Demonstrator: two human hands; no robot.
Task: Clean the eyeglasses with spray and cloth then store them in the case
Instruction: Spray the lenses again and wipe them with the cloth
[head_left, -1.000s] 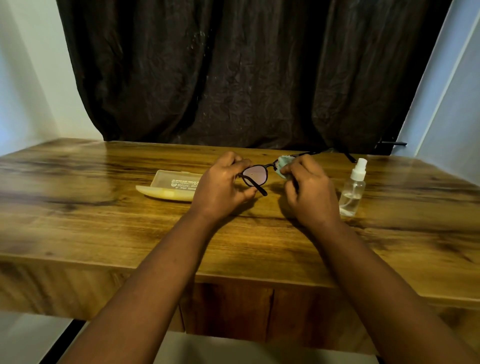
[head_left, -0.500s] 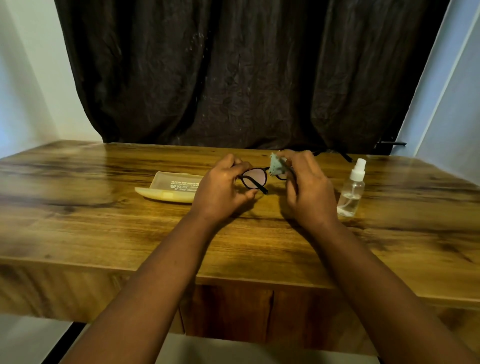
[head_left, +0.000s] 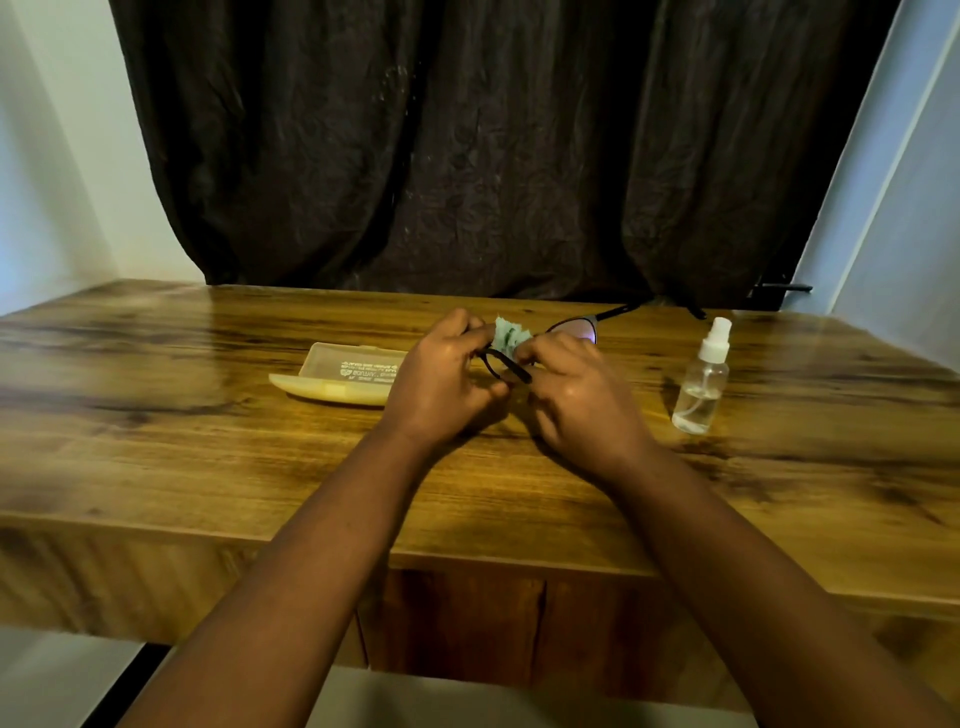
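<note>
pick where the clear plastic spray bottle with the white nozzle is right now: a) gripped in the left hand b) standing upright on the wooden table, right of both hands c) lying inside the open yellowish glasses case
b: the clear plastic spray bottle stands upright on the wooden table, right of the right hand and untouched.

Looks like a room in someone's home, honestly. There's a wood-grain desk (head_left: 156, 467) pushed up against a crumpled dark curtain (head_left: 467, 156), with plain pale walls (head_left: 52, 182) on both sides.
</note>
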